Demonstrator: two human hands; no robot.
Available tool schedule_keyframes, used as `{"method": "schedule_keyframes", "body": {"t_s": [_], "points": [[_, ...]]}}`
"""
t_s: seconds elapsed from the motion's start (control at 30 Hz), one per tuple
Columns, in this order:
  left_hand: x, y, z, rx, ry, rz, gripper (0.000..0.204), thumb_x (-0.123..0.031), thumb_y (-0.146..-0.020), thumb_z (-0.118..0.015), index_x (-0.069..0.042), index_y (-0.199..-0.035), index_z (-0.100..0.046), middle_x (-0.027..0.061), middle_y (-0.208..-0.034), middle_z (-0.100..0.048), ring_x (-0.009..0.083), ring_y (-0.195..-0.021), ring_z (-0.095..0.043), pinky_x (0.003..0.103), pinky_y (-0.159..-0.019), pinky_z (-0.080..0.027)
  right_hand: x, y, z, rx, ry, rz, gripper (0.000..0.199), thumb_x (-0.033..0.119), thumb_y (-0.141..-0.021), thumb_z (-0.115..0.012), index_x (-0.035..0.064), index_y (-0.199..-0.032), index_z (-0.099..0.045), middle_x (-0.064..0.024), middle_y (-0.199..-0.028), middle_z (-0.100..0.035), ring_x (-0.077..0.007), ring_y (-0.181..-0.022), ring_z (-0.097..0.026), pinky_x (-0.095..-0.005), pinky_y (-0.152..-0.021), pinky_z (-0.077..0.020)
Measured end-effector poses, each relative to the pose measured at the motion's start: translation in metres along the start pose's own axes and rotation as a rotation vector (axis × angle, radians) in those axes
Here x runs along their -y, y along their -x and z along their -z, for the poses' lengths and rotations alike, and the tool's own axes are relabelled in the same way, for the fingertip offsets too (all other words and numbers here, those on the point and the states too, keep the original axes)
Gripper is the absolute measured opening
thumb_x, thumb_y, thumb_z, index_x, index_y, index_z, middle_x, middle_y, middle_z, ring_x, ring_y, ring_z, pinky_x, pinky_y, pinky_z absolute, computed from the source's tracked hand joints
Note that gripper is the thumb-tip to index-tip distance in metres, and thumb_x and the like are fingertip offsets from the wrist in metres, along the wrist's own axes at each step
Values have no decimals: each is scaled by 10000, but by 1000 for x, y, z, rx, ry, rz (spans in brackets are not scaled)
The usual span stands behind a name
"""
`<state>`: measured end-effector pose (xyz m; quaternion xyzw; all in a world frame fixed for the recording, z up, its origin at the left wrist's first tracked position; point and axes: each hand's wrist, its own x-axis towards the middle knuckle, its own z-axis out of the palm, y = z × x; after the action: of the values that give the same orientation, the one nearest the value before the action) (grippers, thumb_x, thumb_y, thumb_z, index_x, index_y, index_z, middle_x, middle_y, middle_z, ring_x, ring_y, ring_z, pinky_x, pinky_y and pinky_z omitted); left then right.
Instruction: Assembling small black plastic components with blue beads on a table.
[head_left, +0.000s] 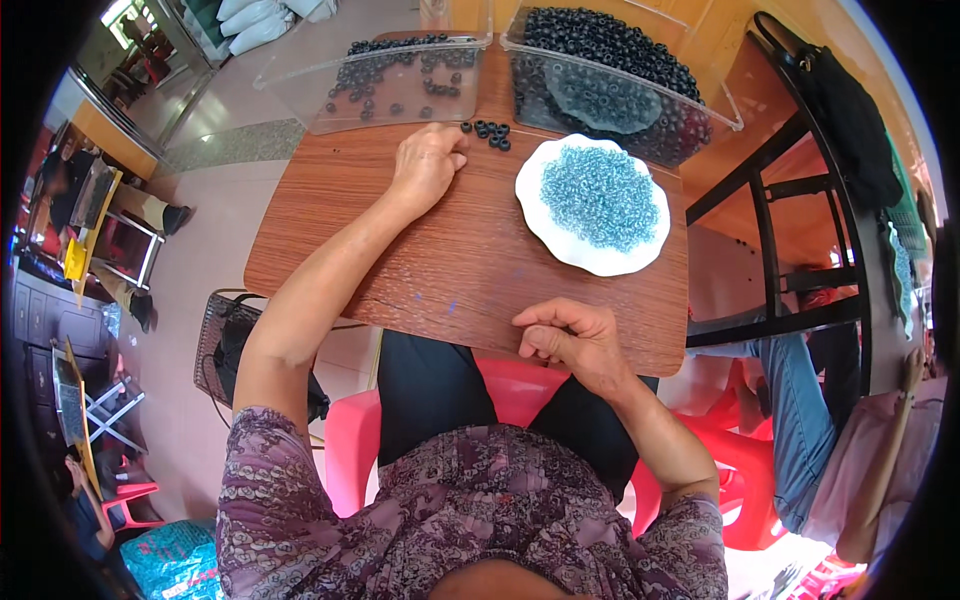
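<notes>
My left hand (pixel 430 160) rests on the wooden table at its far side, fingers curled in. Right beside its fingertips lies a small cluster of black ring-like pieces (pixel 490 132). My right hand (pixel 572 345) is over the table's front edge, thumb and fingers bent together in a pinch; whatever either hand may hold is hidden or too small to make out. To the right stands a white scalloped plate (pixel 535 235) heaped with tiny pale-blue glassy beads (pixel 600 195).
Behind my left hand is a clear bin (pixel 330 122) with scattered black pieces; a fuller clear bin (pixel 690 125) adjoins it. The brown tabletop (pixel 450 260) ends near my lap. A black metal frame (pixel 765 235) and another person's jeans (pixel 800 430) are at right.
</notes>
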<state>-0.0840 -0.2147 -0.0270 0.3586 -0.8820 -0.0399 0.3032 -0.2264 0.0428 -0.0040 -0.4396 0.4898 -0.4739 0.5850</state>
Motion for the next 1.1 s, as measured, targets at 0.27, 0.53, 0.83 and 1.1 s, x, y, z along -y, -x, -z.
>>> {"method": "schedule_keyframes", "body": {"t_s": [0.27, 0.53, 0.83, 1.1], "points": [[-73, 55, 54, 362, 1761, 675, 212, -3, -783, -611, 47, -983, -564, 82, -902, -597, 147, -769, -562, 265, -611, -459, -1, -3, 5, -191, -13, 112, 158, 44, -820, -594, 16, -972, -624, -30, -722, -636, -26, -590, -513, -152, -509, -390], [-103, 80, 62, 344, 1972, 682, 227, -30, -825, -572, 53, -1036, -556, 116, -904, -589, 154, -758, -547, 275, -657, -441, 22, -11, -1, -275, 130, 282, 207, 25, -809, -607, 6, -1016, -616, -27, -790, -647, -36, -693, -548, -159, -597, -406], [-115, 88, 56, 412, 2057, 713, 218, -46, -844, -559, 51, -1039, -571, 93, -901, -575, 143, -742, -532, 268, -658, -442, 24, -20, -10, -366, 369, 511, 242, -49, -789, -585, 15, -1018, -632, -10, -785, -601, -56, -735, -538, -181, -646, -413], [-110, 95, 59, 554, 1650, 795, 196, -20, -814, -591, 55, -995, -582, 97, -767, -611, 120, -595, -543, 246, -554, -455, 18, -18, -8, -334, 684, 612, 241, -54, -707, -635, 33, -929, -664, -52, -694, -595, -131, -638, -554, -244, -592, -432]]}}
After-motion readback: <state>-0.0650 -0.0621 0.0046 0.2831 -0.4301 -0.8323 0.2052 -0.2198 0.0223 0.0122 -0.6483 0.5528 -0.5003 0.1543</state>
